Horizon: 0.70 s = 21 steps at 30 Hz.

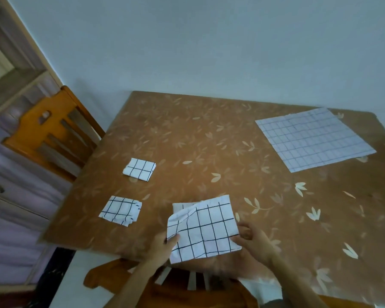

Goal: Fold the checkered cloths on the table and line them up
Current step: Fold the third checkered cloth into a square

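Observation:
A half-folded white cloth with black checks [206, 230] lies at the table's near edge, its top layer rumpled over a lower layer. My left hand [162, 245] pinches its near-left corner. My right hand [255, 240] grips its right edge. Two small folded checkered cloths lie to the left, one near [120, 210] and one farther back [139, 169]. A large unfolded checkered cloth [313, 138] lies flat at the far right corner.
The brown table [198, 141] has a leaf-pattern cover and stands against a pale wall. A wooden chair [51, 134] stands at its left side. Another chair's back [176, 283] sits below the near edge under my arms.

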Each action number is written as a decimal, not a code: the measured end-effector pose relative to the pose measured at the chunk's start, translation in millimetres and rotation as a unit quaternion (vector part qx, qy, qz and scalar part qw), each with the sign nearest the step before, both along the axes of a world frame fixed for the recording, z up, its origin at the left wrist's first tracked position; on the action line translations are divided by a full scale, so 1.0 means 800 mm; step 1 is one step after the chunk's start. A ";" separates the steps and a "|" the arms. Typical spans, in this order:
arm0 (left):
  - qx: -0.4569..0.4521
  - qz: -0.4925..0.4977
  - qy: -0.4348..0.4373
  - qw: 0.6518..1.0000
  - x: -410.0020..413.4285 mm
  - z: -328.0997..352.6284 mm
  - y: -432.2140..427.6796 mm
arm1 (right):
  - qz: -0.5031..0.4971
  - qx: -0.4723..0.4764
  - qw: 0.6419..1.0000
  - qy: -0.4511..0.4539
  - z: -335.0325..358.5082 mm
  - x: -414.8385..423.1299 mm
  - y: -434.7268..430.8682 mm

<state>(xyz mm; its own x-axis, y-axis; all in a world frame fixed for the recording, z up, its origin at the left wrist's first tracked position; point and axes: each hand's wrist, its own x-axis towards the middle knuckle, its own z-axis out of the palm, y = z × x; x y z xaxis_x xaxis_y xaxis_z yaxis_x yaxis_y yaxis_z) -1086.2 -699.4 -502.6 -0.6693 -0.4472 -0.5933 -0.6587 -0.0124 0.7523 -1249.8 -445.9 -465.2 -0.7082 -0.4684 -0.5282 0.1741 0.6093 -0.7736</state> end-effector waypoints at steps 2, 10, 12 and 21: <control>-0.003 -0.009 -0.010 1.000 -0.005 -0.003 -0.001 | -0.002 0.043 0.999 0.005 -0.012 -0.004 -0.005; -0.045 0.036 -0.069 0.996 -0.025 -0.027 -0.013 | -0.018 0.129 0.992 0.001 -0.054 -0.025 -0.019; -0.074 0.033 -0.079 0.994 -0.028 -0.033 -0.016 | -0.030 0.141 0.990 -0.006 -0.064 -0.028 -0.018; -0.078 0.025 -0.041 0.996 -0.042 -0.039 -0.013 | -0.009 0.165 0.986 0.008 -0.091 -0.028 -0.011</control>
<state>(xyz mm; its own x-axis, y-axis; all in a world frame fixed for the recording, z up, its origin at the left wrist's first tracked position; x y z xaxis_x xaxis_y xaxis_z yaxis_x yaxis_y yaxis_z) -1120.1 -709.7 -533.5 -0.5957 -0.5698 -0.5661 -0.7196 0.0655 0.6913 -1271.8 -455.0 -537.7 -0.7243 -0.2610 -0.6382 0.1758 0.8251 -0.5369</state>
